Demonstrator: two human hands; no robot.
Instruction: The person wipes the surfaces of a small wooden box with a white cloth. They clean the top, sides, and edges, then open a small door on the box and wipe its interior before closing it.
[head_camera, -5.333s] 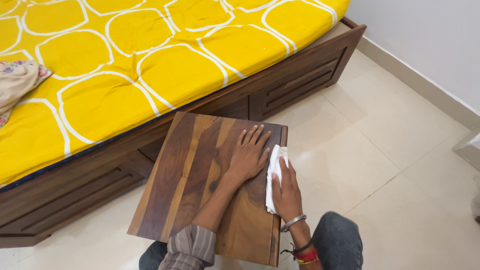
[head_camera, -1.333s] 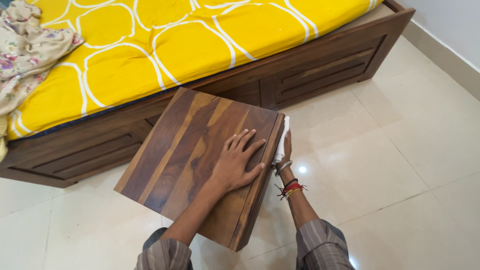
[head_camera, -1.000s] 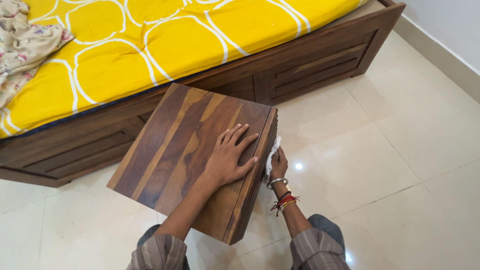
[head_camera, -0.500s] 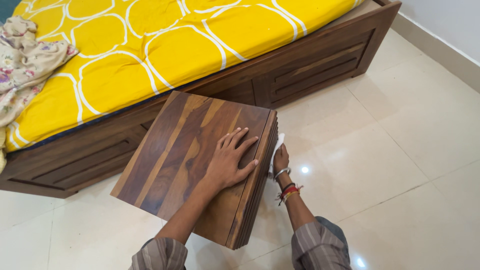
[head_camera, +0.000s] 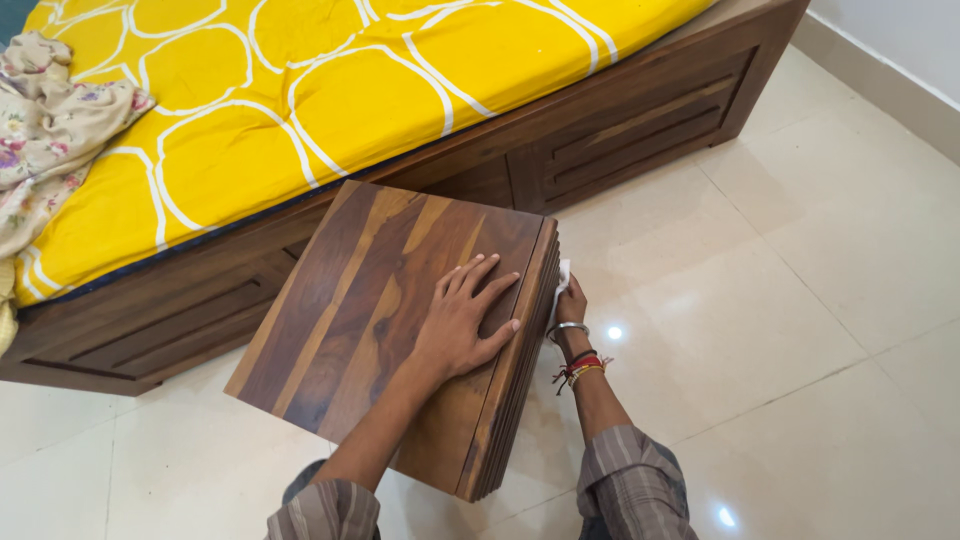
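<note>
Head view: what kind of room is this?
Likely a home bedroom: a wooden bed with a yellow mattress, a floral cloth on it, and a tiled floor.

One square dark-brown wooden side table (head_camera: 370, 300) at centre, two bare hands — the left hand (head_camera: 462, 325) and the right hand (head_camera: 570, 305) at 3 o'clock, one small white cloth (head_camera: 562, 280), one yellow white-patterned mattress (head_camera: 330, 90) at 12 o'clock, one crumpled beige floral fabric (head_camera: 50, 140) at 10 o'clock — one wooden bed frame (head_camera: 620, 120).

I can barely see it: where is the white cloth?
Head view: the cloth is in the right hand, pressed against the wooden table's right side.
</note>
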